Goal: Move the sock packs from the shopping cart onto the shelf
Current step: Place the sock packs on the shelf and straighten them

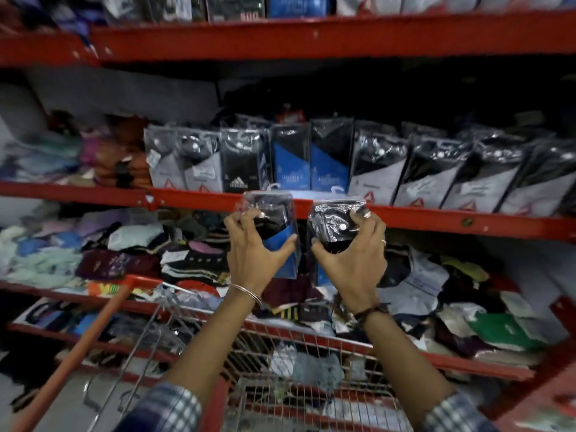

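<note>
My left hand grips a clear-wrapped sock pack with a black and blue card. My right hand grips a second sock pack, black and shiny with a white snap. Both packs are held upright in front of the red edge of the middle shelf, just below a standing row of sock packs. Below my arms is the wire shopping cart with pale packs inside it.
The cart's orange handle slants at lower left. Loose socks are piled on the lower shelf behind my hands. An upper red shelf carries more packs. Folded clothes fill the middle shelf's left end.
</note>
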Demonstrator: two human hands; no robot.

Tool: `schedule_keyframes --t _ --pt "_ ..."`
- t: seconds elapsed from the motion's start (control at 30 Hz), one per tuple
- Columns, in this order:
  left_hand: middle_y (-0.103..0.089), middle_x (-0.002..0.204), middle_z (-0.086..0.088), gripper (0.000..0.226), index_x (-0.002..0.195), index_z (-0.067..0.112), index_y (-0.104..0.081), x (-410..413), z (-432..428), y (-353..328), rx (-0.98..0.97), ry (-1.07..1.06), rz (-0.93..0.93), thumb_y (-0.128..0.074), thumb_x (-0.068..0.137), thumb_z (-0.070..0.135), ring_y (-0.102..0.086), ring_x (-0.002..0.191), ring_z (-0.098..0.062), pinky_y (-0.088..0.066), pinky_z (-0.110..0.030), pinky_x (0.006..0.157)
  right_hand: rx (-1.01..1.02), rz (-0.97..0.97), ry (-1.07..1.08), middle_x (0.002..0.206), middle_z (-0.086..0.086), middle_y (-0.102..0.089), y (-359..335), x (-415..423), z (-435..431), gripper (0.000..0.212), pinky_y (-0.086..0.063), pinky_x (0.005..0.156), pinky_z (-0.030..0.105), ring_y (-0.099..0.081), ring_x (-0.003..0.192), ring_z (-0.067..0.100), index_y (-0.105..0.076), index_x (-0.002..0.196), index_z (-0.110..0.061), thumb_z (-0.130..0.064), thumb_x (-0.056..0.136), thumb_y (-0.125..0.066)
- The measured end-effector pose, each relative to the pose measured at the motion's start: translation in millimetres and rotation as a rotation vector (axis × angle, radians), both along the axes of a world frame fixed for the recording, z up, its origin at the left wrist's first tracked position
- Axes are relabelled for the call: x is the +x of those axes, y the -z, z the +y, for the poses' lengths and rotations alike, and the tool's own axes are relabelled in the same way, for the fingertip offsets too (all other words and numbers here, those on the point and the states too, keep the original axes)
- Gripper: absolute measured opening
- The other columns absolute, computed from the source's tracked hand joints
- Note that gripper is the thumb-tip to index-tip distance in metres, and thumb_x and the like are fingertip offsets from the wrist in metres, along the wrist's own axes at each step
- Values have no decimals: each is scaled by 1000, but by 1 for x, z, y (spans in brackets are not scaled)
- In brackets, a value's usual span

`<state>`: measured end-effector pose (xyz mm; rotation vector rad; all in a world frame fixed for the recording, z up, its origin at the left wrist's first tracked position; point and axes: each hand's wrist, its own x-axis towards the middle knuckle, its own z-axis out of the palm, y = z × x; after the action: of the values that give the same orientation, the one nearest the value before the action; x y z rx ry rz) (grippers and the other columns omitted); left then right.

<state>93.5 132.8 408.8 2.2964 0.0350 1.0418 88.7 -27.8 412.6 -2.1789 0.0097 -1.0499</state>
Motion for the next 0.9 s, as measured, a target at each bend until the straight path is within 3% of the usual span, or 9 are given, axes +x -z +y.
schedule_keyframes --t 0.13,0.23,0.33,0.43,0.53,0.73,0.9 --pt "-41 115 -15 69 111 16 -39 33 1 -43 -4 -1 -106 -69 66 58 -53 92 -30 -44 -30 49 -2 -140 37 118 15 -51 -39 25 9 74 -54 61 38 -57 98 31 -45 111 -10 -63 63 -63" --pt "-41 113 -14 69 112 17 -39 52 -1 -66 -24 -2 -156 -68 66 60 -51 93 -28 -48 -33 48 -10 -180 60 122 19 -51 -59 47 15 75 -56 63 40 -57 101 34 -46 114 -8 -57 64 -72" --pt "-42 112 -15 69 111 20 -36 70 -3 -85 -18 3 -180 -75 65 54 -49 93 -24 -40 -28 51 -13 -176 84 120 16 -52 -78 71 17 74 -55 64 39 -57 98 31 -51 114 -5 -54 64 -74" --pt "-40 113 -14 70 110 22 -33 87 -5 -99 -11 20 -169 -74 65 56 -52 93 -26 -37 -26 49 1 -194 101 117 13 -52 -94 92 19 72 -44 55 28 -57 95 27 -51 114 -9 -52 63 -75" --pt "-39 113 -14 69 108 23 -30 100 -8 -106 9 16 -153 -72 65 57 -51 95 -28 -36 -25 46 18 -187 115 117 13 -51 -101 106 21 72 -38 56 26 -56 95 28 -50 114 -9 -50 62 -77" --pt "-38 112 -16 66 104 20 -30 124 -13 -95 17 58 -183 -72 67 55 -50 96 -30 -37 -23 42 23 -167 137 119 18 -50 -87 128 24 72 -47 55 29 -57 93 28 -49 114 -6 -53 66 -77" --pt "-32 130 -21 50 114 21 -31 139 -9 -63 52 178 -175 -64 82 42 -48 109 -36 -52 -31 47 -22 -220 128 134 27 -42 -61 140 22 77 -56 72 42 -48 118 38 -41 128 -6 -59 77 -64"
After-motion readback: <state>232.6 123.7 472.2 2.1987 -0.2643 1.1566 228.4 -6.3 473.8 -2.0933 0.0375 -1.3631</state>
